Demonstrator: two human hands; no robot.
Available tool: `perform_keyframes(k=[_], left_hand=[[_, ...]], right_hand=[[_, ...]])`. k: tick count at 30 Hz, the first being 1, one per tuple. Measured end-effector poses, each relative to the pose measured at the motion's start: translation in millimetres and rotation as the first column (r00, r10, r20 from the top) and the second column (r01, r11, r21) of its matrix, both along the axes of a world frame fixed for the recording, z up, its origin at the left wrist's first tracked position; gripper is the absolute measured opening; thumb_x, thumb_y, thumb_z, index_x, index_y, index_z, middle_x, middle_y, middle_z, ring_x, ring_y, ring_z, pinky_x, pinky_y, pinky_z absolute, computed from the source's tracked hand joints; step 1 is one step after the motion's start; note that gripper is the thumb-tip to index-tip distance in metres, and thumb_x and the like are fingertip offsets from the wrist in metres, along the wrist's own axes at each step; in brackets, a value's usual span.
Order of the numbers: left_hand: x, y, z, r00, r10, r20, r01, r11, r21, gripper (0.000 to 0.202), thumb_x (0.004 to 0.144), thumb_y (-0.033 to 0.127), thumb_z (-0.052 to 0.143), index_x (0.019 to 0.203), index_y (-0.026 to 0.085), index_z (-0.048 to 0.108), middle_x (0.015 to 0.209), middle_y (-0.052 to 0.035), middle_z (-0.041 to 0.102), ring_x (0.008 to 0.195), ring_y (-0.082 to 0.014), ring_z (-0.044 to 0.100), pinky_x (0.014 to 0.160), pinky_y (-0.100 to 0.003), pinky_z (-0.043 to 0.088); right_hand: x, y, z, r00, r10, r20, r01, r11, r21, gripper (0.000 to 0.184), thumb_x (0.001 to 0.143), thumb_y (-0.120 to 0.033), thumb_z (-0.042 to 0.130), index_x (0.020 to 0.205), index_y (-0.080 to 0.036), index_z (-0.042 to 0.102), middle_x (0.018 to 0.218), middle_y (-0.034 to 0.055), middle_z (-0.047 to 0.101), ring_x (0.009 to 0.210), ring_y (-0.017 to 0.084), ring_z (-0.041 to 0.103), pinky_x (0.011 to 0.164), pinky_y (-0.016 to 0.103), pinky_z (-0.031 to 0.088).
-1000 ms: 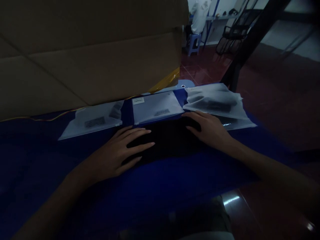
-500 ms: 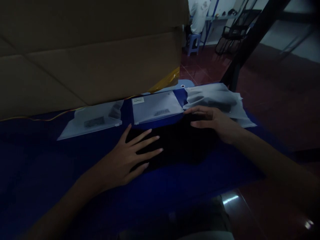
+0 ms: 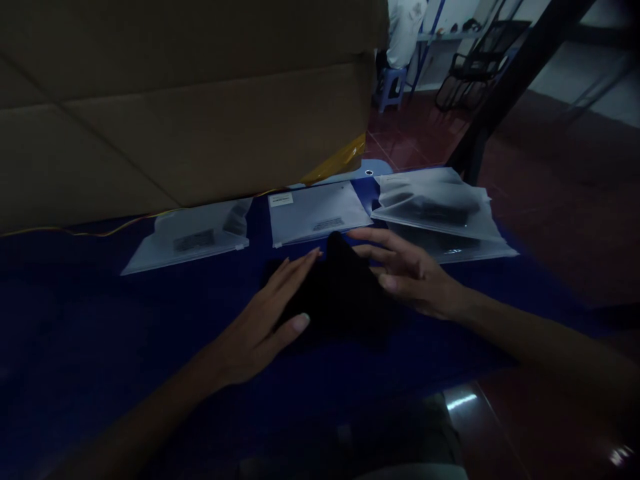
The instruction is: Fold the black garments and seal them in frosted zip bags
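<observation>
A piece of black cloth lies on the blue table covering, its right part raised in a peaked fold; the dark hides its details. My left hand rests on the cloth's left side, fingers straight and together, thumb held apart. Against the right side of the fold is my right hand, its fingers curved around the cloth and its thumb on the near side. Just beyond the hands lies a frosted zip bag with a white label and dark print.
Another frosted zip bag lies at left, and overlapping bags at right. A large cardboard box stands behind, with yellow tape at its corner. Beyond are a black chair and a person on a blue stool.
My right hand has brought the cloth's right part up and leftward into a fold. My left hand has drawn its spread fingers together and turned on the cloth.
</observation>
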State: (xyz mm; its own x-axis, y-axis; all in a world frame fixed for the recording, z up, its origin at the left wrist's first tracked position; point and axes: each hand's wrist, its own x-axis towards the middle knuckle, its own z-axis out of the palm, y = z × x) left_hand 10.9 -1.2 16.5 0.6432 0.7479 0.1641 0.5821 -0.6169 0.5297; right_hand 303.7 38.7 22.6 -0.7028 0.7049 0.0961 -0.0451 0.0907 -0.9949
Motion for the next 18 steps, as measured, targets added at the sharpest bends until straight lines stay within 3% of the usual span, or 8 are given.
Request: perform_keyframes(k=[3, 6, 8, 10, 13, 15, 16, 18], left_hand=[[-3, 0, 0.4, 0.986, 0.021, 0.166, -0.009, 0.997, -0.073, 0.078, 0.106, 0.071, 0.020, 0.169, 0.032, -0.005, 0.177, -0.0043, 0.011, 0.161, -0.0315, 0.023, 0.128, -0.053, 0.034], [-2, 1, 1.4, 0.976, 0.073, 0.207, -0.050, 0.992, -0.113, 0.087, 0.105, 0.066, 0.042, 0.169, 0.032, -0.006, 0.177, -0.0086, 0.014, 0.159, -0.0342, 0.029, 0.127, -0.057, 0.036], [-2, 3, 2.0, 0.980, 0.065, 0.186, -0.056, 0.997, -0.054, 0.078, 0.105, 0.044, 0.052, 0.168, 0.036, 0.008, 0.176, -0.0069, 0.014, 0.158, -0.0340, 0.031, 0.125, -0.056, 0.038], [-4, 5, 1.5, 0.990, 0.009, 0.141, -0.019, 0.997, 0.071, 0.064, 0.104, 0.022, 0.050, 0.162, 0.037, 0.031, 0.174, -0.0048, 0.019, 0.157, -0.0321, 0.031, 0.125, -0.054, 0.041], [-8, 10, -1.1, 0.998, -0.049, 0.035, 0.037, 0.959, 0.282, 0.051, 0.099, 0.003, 0.046, 0.141, 0.028, 0.056, 0.164, -0.0074, 0.036, 0.151, -0.0273, 0.041, 0.118, -0.047, 0.050], [-10, 13, -2.9, 0.999, -0.049, -0.024, 0.054, 0.926, 0.374, 0.039, 0.097, 0.000, 0.048, 0.125, 0.022, 0.064, 0.153, -0.0101, 0.050, 0.143, -0.0252, 0.051, 0.111, -0.043, 0.055], [-11, 14, -3.4, 0.998, -0.042, -0.045, 0.057, 0.912, 0.406, 0.035, 0.096, 0.000, 0.049, 0.118, 0.020, 0.066, 0.147, -0.0107, 0.055, 0.138, -0.0246, 0.055, 0.108, -0.041, 0.057], [-12, 16, -3.3, 0.997, -0.018, -0.071, 0.049, 0.888, 0.456, 0.029, 0.096, 0.000, 0.050, 0.108, 0.019, 0.069, 0.137, -0.0111, 0.064, 0.132, -0.0248, 0.060, 0.105, -0.042, 0.058]], right_hand=[[-3, -4, 2.6, 0.978, 0.185, 0.100, -0.193, 0.978, 0.079, 0.075, 0.104, -0.053, 0.055, 0.166, -0.035, 0.017, 0.171, 0.0101, 0.032, 0.152, 0.025, 0.044, 0.117, 0.046, 0.047], [-6, -7, 7.5, 0.924, 0.293, 0.244, -0.348, 0.910, 0.225, 0.065, 0.108, -0.041, 0.051, 0.166, -0.036, 0.023, 0.175, 0.0046, 0.025, 0.160, 0.021, 0.027, 0.125, 0.045, 0.037], [-8, -8, 5.6, 0.934, 0.245, 0.259, -0.333, 0.857, 0.394, 0.060, 0.107, -0.032, 0.055, 0.163, -0.033, 0.034, 0.173, 0.0049, 0.029, 0.160, 0.021, 0.027, 0.126, 0.046, 0.035], [-10, -8, -1.8, 0.977, 0.108, 0.185, -0.200, 0.768, 0.608, 0.054, 0.104, -0.025, 0.060, 0.157, -0.027, 0.046, 0.166, 0.0103, 0.042, 0.155, 0.022, 0.039, 0.123, 0.045, 0.041], [-10, -6, -15.8, 0.997, -0.052, 0.058, -0.023, 0.518, 0.855, 0.040, 0.100, -0.019, 0.064, 0.140, -0.016, 0.062, 0.139, 0.0162, 0.068, 0.136, 0.022, 0.061, 0.112, 0.039, 0.053], [-10, -6, -20.8, 0.995, -0.086, 0.053, -0.014, 0.403, 0.915, 0.035, 0.097, -0.022, 0.068, 0.131, -0.012, 0.066, 0.128, 0.0172, 0.073, 0.131, 0.023, 0.065, 0.111, 0.039, 0.054], [-9, -6, -21.4, 0.992, -0.095, 0.088, -0.045, 0.385, 0.922, 0.037, 0.098, -0.027, 0.069, 0.130, -0.011, 0.066, 0.130, 0.0183, 0.072, 0.134, 0.025, 0.062, 0.113, 0.041, 0.052], [-10, -7, -20.1, 0.962, -0.122, 0.244, -0.177, 0.406, 0.897, 0.049, 0.100, -0.040, 0.065, 0.140, -0.010, 0.061, 0.148, 0.0201, 0.061, 0.146, 0.029, 0.050, 0.122, 0.047, 0.042]])
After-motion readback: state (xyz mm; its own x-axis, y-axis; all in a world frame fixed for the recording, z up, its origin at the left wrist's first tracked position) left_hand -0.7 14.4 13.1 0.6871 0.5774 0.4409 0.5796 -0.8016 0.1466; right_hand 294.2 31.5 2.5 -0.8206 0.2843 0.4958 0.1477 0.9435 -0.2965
